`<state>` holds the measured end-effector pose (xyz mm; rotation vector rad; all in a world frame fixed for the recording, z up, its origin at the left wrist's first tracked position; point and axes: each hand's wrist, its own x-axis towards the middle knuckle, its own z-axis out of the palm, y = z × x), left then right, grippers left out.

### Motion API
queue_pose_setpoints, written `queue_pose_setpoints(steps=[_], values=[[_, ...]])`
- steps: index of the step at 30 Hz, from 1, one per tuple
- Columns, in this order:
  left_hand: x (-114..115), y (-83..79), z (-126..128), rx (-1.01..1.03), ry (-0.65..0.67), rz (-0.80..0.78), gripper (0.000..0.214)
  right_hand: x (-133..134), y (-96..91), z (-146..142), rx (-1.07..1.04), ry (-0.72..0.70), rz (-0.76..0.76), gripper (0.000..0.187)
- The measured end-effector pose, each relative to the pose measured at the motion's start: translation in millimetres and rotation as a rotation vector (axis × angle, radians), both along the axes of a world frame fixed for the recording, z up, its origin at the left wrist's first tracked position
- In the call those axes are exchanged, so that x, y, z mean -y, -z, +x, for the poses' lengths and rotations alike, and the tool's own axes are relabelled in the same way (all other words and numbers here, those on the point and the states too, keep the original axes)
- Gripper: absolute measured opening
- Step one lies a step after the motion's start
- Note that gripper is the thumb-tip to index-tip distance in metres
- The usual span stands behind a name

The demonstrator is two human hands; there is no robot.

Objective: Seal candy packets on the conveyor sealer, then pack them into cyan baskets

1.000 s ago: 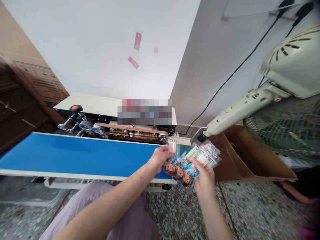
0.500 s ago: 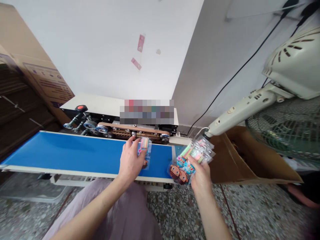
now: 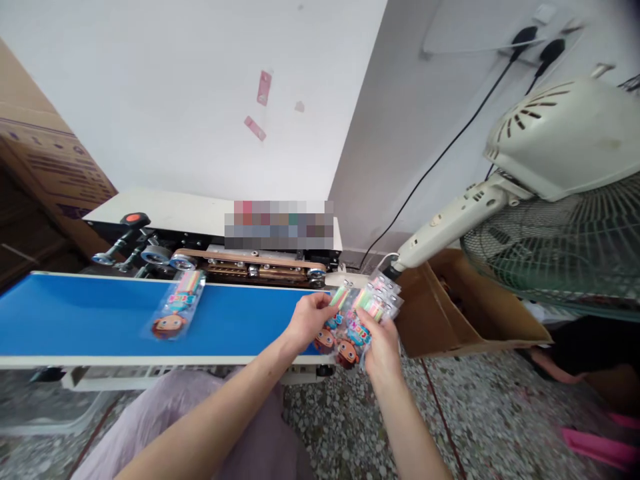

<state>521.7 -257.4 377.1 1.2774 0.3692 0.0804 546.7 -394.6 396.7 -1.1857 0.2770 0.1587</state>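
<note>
My right hand [image 3: 384,343] is closed on a fanned stack of clear plastic packets [image 3: 356,332] with pastel sticks and a cartoon face printed on them. Pinched by my left hand [image 3: 311,321] is one such packet [image 3: 331,327], at the stack's left side over the right end of the blue conveyor belt [image 3: 250,327]. Another packet [image 3: 177,305] lies flat on the belt further left, its top edge by the rollers of the sealing machine [image 3: 253,263].
A standing fan [image 3: 545,147] leans in from the right, above an open cardboard box [image 3: 435,320]. Its cable runs up the wall to black plugs [image 3: 525,41]. At the left stands a large carton [image 3: 45,133]. A machine knob [image 3: 135,220] projects near the belt.
My left hand has let go of the packet on the belt and moved right to grip another at the stack. The released packet now lies further left. The view has shifted right.
</note>
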Motion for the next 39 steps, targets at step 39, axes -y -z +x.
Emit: queue_pose_setpoints(steps=[39], values=[[-3.7, -10.6, 7.9, -0.262, -0.007, -0.222, 0.034, 31.2, -21.0, 43.0, 0.054, 0.032, -0.118, 0.054]])
